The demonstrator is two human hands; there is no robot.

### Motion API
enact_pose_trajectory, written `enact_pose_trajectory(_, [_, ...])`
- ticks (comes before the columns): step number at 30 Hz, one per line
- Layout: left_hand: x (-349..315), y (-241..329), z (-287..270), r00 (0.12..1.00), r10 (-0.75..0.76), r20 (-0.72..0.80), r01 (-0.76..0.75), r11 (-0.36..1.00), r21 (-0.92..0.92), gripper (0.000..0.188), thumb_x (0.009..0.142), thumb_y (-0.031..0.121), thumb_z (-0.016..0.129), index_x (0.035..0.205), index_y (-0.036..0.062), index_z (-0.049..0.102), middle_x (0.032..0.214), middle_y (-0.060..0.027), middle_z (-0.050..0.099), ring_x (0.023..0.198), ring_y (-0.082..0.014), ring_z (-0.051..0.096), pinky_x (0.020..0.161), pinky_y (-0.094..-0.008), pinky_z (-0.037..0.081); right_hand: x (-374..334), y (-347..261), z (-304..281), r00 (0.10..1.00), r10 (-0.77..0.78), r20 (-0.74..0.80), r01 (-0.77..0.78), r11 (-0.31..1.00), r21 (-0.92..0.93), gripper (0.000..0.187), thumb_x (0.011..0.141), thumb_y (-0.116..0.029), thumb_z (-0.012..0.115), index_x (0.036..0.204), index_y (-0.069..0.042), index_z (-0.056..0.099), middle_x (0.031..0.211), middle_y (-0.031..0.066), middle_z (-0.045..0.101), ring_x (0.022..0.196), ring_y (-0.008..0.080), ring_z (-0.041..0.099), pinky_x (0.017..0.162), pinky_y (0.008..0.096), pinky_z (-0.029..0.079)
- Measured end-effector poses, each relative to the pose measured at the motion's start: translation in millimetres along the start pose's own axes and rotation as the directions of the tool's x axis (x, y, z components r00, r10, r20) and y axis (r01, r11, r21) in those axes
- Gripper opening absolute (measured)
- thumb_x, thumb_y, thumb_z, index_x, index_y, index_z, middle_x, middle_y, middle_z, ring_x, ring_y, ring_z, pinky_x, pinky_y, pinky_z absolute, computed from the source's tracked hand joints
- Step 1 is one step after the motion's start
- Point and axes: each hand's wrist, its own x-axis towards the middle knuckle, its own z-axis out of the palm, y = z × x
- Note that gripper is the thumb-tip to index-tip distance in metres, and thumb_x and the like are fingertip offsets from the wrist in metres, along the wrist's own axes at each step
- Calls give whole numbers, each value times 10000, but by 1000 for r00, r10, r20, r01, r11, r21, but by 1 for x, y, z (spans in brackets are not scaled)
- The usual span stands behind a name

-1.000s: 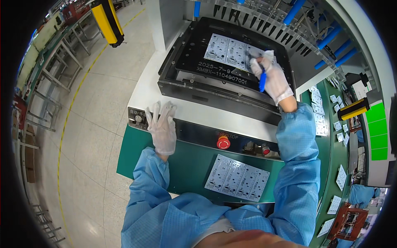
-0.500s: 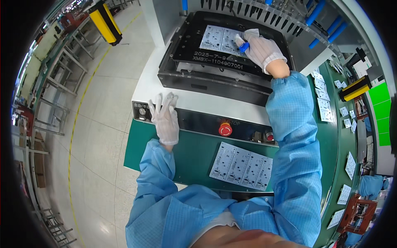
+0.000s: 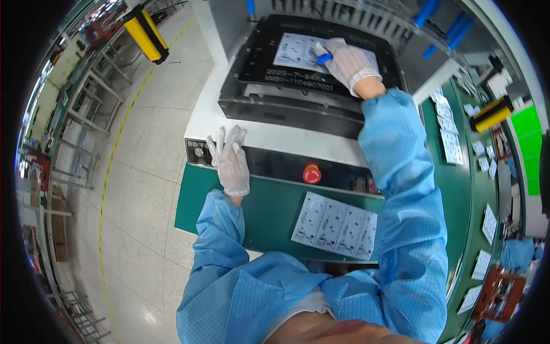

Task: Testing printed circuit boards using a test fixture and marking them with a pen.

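Note:
My left hand [image 3: 232, 163], in a white striped glove, rests with spread fingers on the front edge of the white machine [image 3: 275, 137], beside a knob [image 3: 199, 152]. It holds nothing. My right hand [image 3: 350, 62], gloved the same way, is bent over a white printed circuit board panel [image 3: 293, 50] lying on the machine's black fixture plate [image 3: 260, 54]. A small blue object [image 3: 324, 58] shows at its curled fingers; its kind is unclear. The hand covers part of this panel. A second circuit board panel [image 3: 335, 225] lies on the green table in front of the machine.
A red emergency stop button [image 3: 311, 174] sits on the machine's front strip. More board panels [image 3: 451, 147] lie on the green bench [image 3: 467, 189] at the right. Yellow-black posts [image 3: 146, 34] flank the machine. Blue tubes [image 3: 455, 34] hang above the fixture.
My right hand has shifted left over the panel, with the blue object at its fingers. My left hand remains at the machine's edge. The view has shifted slightly.

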Motion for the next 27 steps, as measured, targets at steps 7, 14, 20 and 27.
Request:
enact_pose_trajectory(7, [-26,-6,-9,988,-155,15,152,940,-307,473,1003,302,312,1295,-26,488,1311,-187,516,1249,-345,453,1042,-413,342,-187,14,-51,725,608,-323,-135,585,800,345,967,-257,501,1089,55,581,843,119,609,794,229,608,724,317,478])
enact_pose_trajectory(14, [-39,-12,-10,983,-174,-51,147,930,-337,489,1007,279,341,1303,-102,420,1201,-245,588,1024,-320,631,912,-375,484,-337,-12,15,515,835,-195,-816,547,184,253,947,-283,523,1007,-50,601,748,186,663,630,296,659,549,392,510])
enact_pose_trajectory(20, [-35,-9,-8,988,-122,-93,82,932,-353,412,1015,181,334,1311,-94,414,1256,-227,546,1044,-327,618,913,-367,496,-325,-11,-3,605,790,-100,-780,613,124,251,947,-303,464,977,-80,574,724,181,642,599,372,622,520,462,494])
enact_pose_trajectory(27, [-37,-25,3,931,44,-361,-82,993,-90,307,984,76,379,1244,41,539,1389,-252,376,1236,-386,457,929,-410,499,-371,-125,20,988,-78,136,65,993,97,440,854,-335,580,1039,35,430,1008,225,496,889,313,567,888,431,458])
